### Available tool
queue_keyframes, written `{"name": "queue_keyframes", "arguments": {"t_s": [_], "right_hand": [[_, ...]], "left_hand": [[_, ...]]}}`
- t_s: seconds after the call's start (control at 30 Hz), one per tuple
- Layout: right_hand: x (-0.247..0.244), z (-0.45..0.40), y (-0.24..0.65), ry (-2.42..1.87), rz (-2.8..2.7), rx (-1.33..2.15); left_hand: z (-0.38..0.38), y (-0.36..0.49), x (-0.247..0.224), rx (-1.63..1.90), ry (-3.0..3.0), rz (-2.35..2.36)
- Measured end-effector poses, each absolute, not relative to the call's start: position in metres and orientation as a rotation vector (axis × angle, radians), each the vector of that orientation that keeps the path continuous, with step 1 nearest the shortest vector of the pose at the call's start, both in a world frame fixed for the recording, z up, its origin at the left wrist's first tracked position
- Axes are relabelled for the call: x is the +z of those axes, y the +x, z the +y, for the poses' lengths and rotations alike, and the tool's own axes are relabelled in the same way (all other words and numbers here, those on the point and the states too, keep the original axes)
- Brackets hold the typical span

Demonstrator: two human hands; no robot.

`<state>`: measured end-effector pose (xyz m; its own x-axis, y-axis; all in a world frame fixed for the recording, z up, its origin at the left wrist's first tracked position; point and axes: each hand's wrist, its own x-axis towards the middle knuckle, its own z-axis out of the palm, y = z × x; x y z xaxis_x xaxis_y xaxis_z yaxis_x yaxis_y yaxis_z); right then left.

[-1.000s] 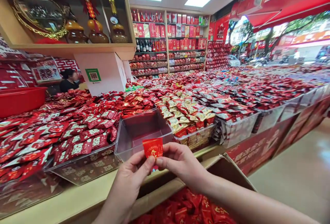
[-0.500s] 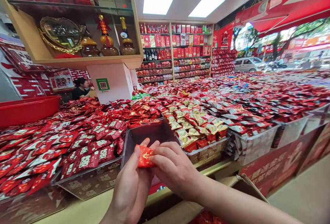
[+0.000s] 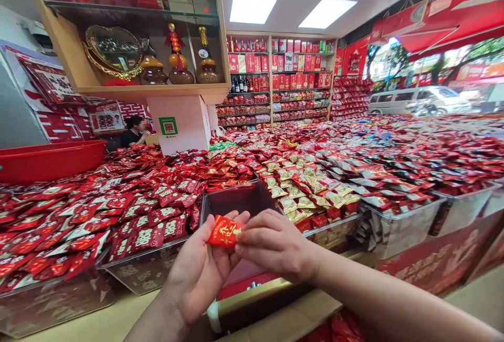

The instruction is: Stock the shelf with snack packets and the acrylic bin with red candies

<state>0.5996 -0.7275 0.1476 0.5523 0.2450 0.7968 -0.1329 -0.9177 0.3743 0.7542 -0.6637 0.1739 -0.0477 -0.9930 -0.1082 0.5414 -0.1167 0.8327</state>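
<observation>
A small red candy packet with gold characters is between my two hands, its printed face turned up toward me. My left hand cradles it from the left, palm up, thumb on its left edge and fingers beneath. From the right, my right hand pinches the packet's other end with thumb and fingers. Just beyond the hands is a clear plastic bin with a dark interior; my hands cover part of its front. Maroon packets fill the bin to its left, and gold-and-red packets the one to its right.
White-and-red packets stand in bins farther right. A large red basin rests on packets at the left. A cabinet overhangs the counter. Below my right forearm lies an open cardboard box with red packets. A person sits behind.
The packet has turned so more of its printed front shows. My left fingers have opened out more beneath it, and my right hand keeps its pinch. The view has swung slightly left.
</observation>
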Motion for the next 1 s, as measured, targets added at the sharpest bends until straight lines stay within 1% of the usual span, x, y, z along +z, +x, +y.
{"name": "queue_keyframes", "arguments": {"t_s": [0.07,0.13,0.17,0.23,0.3,0.37,0.47,0.63,0.73,0.87,1.0], "right_hand": [[0.155,-0.741,0.604,2.418,-0.077,1.262],[0.162,-0.76,0.613,2.472,-0.332,1.141],[0.165,-0.771,0.62,2.517,-0.463,1.036],[0.169,-0.792,0.639,2.636,-0.617,0.72],[0.169,-0.81,0.662,2.746,-0.6,0.324],[0.163,-0.824,0.686,2.802,-0.512,-0.002],[0.142,-0.838,0.718,2.822,-0.462,-0.217],[0.096,-0.853,0.742,2.886,-0.493,-0.287],[0.08,-0.858,0.741,2.956,-0.544,-0.335],[0.077,-0.856,0.739,3.0,-0.682,-0.387],[0.084,-0.849,0.743,3.057,-0.698,-0.377]], "left_hand": [[-0.665,0.768,0.17,-1.315,0.953,-0.885],[-0.664,0.785,0.162,-0.972,1.167,-1.101],[-0.664,0.793,0.156,-0.793,1.273,-1.231],[-0.662,0.805,0.141,-0.51,1.397,-1.509],[-0.661,0.812,0.125,-0.326,1.397,-1.744],[-0.659,0.814,0.112,-0.147,1.375,-1.89],[-0.657,0.814,0.1,0.069,1.382,-2.05],[-0.656,0.815,0.096,0.171,1.358,-2.109],[-0.658,0.817,0.095,0.165,1.304,-2.11],[-0.662,0.819,0.095,0.142,1.279,-2.116],[-0.663,0.819,0.093,0.176,1.277,-2.132]]}}
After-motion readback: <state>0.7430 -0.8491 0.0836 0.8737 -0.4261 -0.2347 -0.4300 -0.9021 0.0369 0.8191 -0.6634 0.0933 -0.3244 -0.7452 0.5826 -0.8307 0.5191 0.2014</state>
